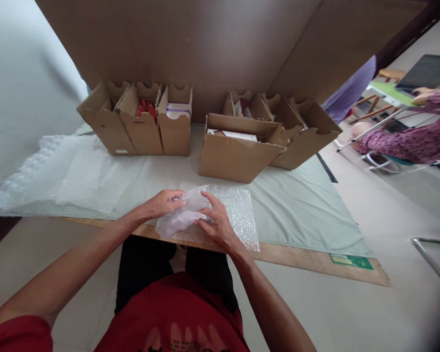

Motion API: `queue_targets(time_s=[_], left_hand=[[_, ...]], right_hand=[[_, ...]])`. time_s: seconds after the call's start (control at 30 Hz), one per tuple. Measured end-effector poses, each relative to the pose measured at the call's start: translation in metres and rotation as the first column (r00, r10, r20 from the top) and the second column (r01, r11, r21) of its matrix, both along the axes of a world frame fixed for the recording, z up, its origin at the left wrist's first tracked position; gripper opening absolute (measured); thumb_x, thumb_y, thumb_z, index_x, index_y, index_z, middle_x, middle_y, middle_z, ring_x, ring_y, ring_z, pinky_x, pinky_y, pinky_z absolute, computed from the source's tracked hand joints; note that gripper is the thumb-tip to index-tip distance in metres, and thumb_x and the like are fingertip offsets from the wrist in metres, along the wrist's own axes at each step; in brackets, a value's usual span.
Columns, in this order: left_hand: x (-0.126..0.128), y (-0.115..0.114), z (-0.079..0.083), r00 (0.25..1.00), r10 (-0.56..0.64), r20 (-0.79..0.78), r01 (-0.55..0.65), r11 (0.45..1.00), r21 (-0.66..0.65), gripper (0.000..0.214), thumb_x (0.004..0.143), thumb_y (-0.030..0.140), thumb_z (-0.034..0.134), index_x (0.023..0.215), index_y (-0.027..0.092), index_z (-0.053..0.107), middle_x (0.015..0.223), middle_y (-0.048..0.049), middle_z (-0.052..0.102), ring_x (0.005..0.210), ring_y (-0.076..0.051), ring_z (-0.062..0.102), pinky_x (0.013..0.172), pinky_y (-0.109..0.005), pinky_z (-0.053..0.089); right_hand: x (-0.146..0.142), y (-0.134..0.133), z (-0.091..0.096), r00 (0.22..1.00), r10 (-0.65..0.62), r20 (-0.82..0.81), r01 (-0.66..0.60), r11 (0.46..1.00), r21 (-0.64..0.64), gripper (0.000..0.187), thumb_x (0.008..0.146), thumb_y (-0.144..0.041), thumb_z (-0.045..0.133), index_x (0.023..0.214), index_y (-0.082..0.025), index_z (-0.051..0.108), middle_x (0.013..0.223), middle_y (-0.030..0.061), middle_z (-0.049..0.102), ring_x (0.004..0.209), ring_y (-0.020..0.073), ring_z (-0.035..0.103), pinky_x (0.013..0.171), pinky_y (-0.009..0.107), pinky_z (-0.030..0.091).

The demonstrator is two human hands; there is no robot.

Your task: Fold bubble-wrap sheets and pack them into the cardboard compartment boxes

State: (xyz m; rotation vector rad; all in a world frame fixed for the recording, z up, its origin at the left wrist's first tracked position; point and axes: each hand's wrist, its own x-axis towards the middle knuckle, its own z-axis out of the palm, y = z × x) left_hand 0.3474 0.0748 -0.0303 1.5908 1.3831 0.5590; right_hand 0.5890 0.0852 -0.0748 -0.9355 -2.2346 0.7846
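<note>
Both my hands are on a wad of bubble wrap [183, 215] folded over something I cannot make out, at the near edge of the table. My left hand [164, 202] grips the wrap's top left with curled fingers. My right hand [216, 224] presses on its right side, fingers bent over the fold. The wad lies on a flat bubble wrap sheet [238, 210] spread over the pale green table cover [297, 205].
Cardboard bins [143, 122] with packets stand at the back left, more open cardboard boxes [238, 149] at the back middle and right. A stack of bubble wrap sheets [62, 171] lies left. Another person's patterned sleeve [410, 142] shows far right near a laptop [425, 71].
</note>
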Motion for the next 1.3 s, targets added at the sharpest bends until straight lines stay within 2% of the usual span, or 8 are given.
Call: queue_targets(time_s=[0.17,0.33,0.5,0.73,0.83,1.0,1.13,1.3], left_hand=[[0.006,-0.003,-0.011,0.994,0.104,0.018,-0.105,0.976,0.191,0.034,0.084,0.045,0.054,0.089,0.017,0.073,0.096,-0.0065,0.069,0.089,-0.021,0.063,0.076,-0.030,0.049],[0.012,-0.023,0.007,0.988,0.074,0.133,-0.066,0.996,-0.064,0.049,0.088,0.055,0.052,0.111,0.015,0.070,0.090,-0.0054,0.071,0.076,-0.019,0.064,0.066,-0.029,0.049],[0.019,-0.038,0.021,0.997,-0.008,0.073,0.010,1.000,-0.025,0.073,0.074,0.051,0.075,0.138,0.020,0.058,0.123,-0.0082,0.070,0.104,-0.027,0.067,0.086,-0.034,0.054],[0.029,-0.047,0.005,0.975,0.155,0.161,-0.137,0.983,-0.118,0.058,0.072,0.040,0.070,0.125,0.018,0.063,0.101,-0.0045,0.072,0.086,-0.022,0.067,0.074,-0.032,0.054],[0.029,-0.050,0.005,0.941,0.197,0.274,-0.155,0.974,-0.166,0.063,0.068,0.045,0.074,0.123,0.017,0.062,0.100,-0.0042,0.071,0.083,-0.021,0.066,0.072,-0.030,0.052],[0.029,-0.054,0.016,0.903,0.178,0.390,-0.093,0.969,-0.227,0.068,0.065,0.048,0.076,0.123,0.016,0.061,0.095,-0.0034,0.069,0.077,-0.018,0.064,0.068,-0.029,0.051],[0.029,-0.055,0.018,0.937,0.102,0.334,-0.036,0.980,-0.198,0.062,0.068,0.042,0.074,0.124,0.018,0.063,0.093,-0.0023,0.070,0.077,-0.019,0.064,0.069,-0.029,0.051],[0.031,-0.051,0.015,0.952,0.089,0.294,-0.039,0.985,-0.171,0.051,0.073,0.038,0.069,0.120,0.019,0.064,0.090,-0.0015,0.069,0.074,-0.018,0.064,0.066,-0.029,0.051]], right_hand=[[0.008,-0.003,0.003,0.987,-0.084,-0.137,0.068,0.991,-0.117,0.019,0.091,-0.040,0.066,0.090,-0.022,0.072,0.158,0.0135,0.045,0.143,0.0343,0.045,0.115,0.057,0.034],[0.006,-0.008,0.004,0.978,-0.125,-0.167,0.094,0.978,-0.186,0.016,0.090,-0.037,0.066,0.087,-0.021,0.070,0.157,0.0129,0.046,0.142,0.0335,0.045,0.117,0.055,0.035],[0.000,-0.009,0.004,0.967,-0.177,-0.184,0.139,0.970,-0.201,0.016,0.089,-0.037,0.065,0.091,-0.022,0.071,0.155,0.0105,0.049,0.141,0.0293,0.047,0.118,0.051,0.036],[0.000,-0.013,0.005,0.948,-0.217,-0.235,0.145,0.946,-0.290,0.025,0.089,-0.047,0.065,0.090,-0.022,0.069,0.150,0.0109,0.054,0.136,0.0291,0.052,0.116,0.049,0.039],[0.002,-0.015,0.006,0.926,-0.241,-0.291,0.129,0.925,-0.356,0.046,0.085,-0.059,0.068,0.113,-0.023,0.066,0.154,0.0129,0.049,0.141,0.0316,0.048,0.116,0.050,0.040],[0.013,-0.010,0.011,0.897,-0.180,-0.403,-0.105,0.801,-0.589,0.106,0.071,-0.083,0.066,0.156,-0.028,0.034,0.156,0.0166,0.046,0.139,0.0360,0.050,0.108,0.052,0.047],[0.018,-0.011,0.024,0.910,-0.011,-0.415,-0.304,0.663,-0.684,0.123,0.062,-0.077,0.079,0.161,-0.029,0.025,0.141,0.0154,0.059,0.119,0.0344,0.064,0.098,0.050,0.053],[0.011,-0.023,0.037,0.964,-0.112,-0.241,-0.066,0.778,-0.625,0.096,0.071,-0.060,0.082,0.153,-0.030,0.041,0.137,0.0108,0.061,0.112,0.0301,0.065,0.091,0.044,0.057]])
